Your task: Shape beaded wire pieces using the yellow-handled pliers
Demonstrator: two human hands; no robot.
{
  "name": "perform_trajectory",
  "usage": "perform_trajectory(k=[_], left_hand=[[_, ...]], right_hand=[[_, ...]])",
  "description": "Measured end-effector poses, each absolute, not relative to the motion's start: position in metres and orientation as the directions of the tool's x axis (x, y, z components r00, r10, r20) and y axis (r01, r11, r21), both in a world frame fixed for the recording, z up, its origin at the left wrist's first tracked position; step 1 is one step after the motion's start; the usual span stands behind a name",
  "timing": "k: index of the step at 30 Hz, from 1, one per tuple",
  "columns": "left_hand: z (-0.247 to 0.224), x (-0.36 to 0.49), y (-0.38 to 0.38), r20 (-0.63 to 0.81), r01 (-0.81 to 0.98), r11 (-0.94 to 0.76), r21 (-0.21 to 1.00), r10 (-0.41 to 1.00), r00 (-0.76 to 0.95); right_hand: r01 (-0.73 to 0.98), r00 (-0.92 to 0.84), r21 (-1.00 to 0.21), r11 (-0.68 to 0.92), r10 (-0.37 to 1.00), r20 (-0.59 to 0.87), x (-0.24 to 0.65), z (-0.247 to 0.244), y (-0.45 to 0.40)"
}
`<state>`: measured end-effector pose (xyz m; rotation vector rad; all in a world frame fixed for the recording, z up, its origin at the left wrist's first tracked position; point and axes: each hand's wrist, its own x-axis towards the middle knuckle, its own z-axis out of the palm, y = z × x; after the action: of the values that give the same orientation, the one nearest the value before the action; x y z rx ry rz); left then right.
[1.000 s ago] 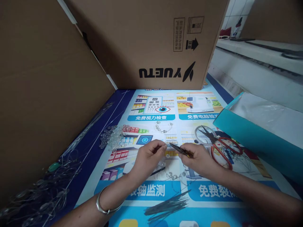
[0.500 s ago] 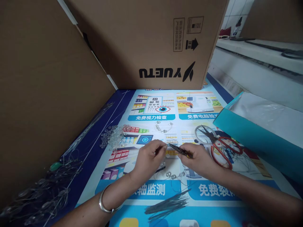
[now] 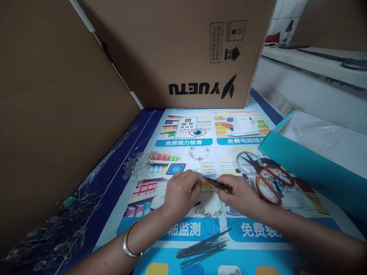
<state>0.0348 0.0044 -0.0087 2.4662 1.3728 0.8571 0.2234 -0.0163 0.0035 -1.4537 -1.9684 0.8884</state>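
My right hand is closed around dark-tipped pliers, whose jaws point left. At their tips, the fingers of my left hand are pinched on something too small to make out. Below the hands hangs or lies a wire strand with clear beads. A ring of clear beads lies beyond the hands. Loose clear beads form a pile to the left, and a bundle of thin dark wires lies nearest me.
Red-handled scissors overlap a round clear dish on the right. A teal box stands behind them. Large cardboard panels rise at the back and left. Beaded wires lie at the left edge.
My left fingers have closed in around the plier tips, and the left wrist has shifted slightly right. The beaded strand below has moved a little.
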Motion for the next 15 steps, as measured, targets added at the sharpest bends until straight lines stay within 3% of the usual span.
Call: perform_trajectory(k=[4, 12, 15], left_hand=[[-0.0092, 0.035, 0.0065, 0.408, 0.727, -0.536, 0.429, 0.833, 0.374], [-0.0123, 0.0356, 0.0065, 0.461, 0.758, -0.617, 0.211, 0.746, 0.48], [-0.0107, 0.0363, 0.0055, 0.441, 0.726, -0.613, 0.313, 0.77, 0.461]], right_hand=[[0.615, -0.284, -0.76, 0.211, 0.958, 0.036, 0.2228, 0.0043, -0.0163], [0.598, -0.285, -0.769, 0.229, 0.956, 0.063, 0.2213, 0.0025, -0.0175], [0.606, -0.277, -0.766, 0.213, 0.96, 0.048, 0.2221, 0.001, -0.0166]])
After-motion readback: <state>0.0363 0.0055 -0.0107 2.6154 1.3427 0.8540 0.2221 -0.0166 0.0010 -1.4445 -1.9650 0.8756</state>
